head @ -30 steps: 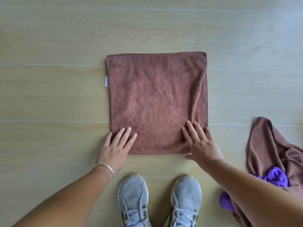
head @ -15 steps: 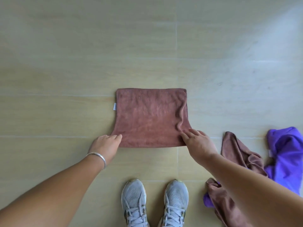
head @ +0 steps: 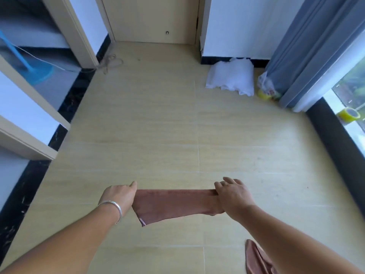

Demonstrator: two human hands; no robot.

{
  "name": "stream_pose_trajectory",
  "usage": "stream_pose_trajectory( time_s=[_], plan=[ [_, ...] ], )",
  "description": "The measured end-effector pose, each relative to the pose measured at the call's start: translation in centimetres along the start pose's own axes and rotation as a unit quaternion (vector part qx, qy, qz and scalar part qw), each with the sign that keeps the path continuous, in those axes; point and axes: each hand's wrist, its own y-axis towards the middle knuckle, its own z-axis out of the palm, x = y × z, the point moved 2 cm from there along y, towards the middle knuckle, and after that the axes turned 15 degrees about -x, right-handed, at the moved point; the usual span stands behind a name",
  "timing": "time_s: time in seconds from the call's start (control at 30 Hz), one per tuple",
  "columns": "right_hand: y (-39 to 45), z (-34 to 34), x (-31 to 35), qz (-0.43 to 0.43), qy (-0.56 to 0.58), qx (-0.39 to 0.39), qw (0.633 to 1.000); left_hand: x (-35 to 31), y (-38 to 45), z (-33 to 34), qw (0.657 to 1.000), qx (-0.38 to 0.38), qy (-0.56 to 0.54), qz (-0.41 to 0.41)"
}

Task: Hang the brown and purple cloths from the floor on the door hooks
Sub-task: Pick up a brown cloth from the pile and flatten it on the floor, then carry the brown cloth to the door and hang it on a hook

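Head view: left hand and right hand each pinch an upper corner of the brown cloth with curled fingers, holding it stretched above the floor, well short of the door.

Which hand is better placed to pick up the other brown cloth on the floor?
Right, probably. The second brown cloth lies under the right forearm; the right hand is nearer than the left hand.

My hands cover both top corners of the brown cloth, so I can't see the finger grip. The second brown cloth is half behind my right arm and cut off by the bottom edge. Door top is cropped too.
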Motion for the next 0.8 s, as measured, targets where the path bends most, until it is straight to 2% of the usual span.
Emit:
stream_pose_trajectory(
  time_s=[0.37,0.63,0.8],
  plan=[
    [-1.9,-29.0,-5.0,0.031,0.005,-0.113,0.993,10.3,-4.4,-29.4,0.993,-0.115,0.021,0.021],
    [-4.1,-46.6,-9.0,0.028,-0.063,-0.232,0.97,14.2,-9.1,-46.0,0.977,-0.21,0.013,0.035],
    [-6.1,-56.0,-9.7,0.018,-0.076,-0.263,0.962,16.7,-13.2,-54.5,0.963,-0.267,0.022,0.019]
  ],
)
